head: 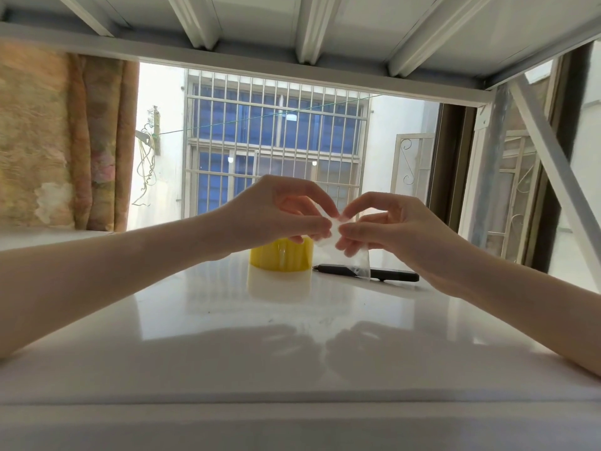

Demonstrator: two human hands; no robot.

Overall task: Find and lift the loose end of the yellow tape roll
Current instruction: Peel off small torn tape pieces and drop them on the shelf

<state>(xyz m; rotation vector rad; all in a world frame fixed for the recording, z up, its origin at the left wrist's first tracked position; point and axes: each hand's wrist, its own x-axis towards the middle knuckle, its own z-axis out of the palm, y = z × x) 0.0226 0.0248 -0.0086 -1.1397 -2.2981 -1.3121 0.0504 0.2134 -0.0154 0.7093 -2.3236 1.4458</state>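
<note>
Two bare forearms, no sleeves, no watch or rings visible, slender left hand (pixel 279 211), right hand (pixel 387 222)

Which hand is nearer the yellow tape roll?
Left. The left hand hovers directly above the yellow tape roll, fingertips just over its top. The right hand is off to the roll's right, above the black pen.
</note>
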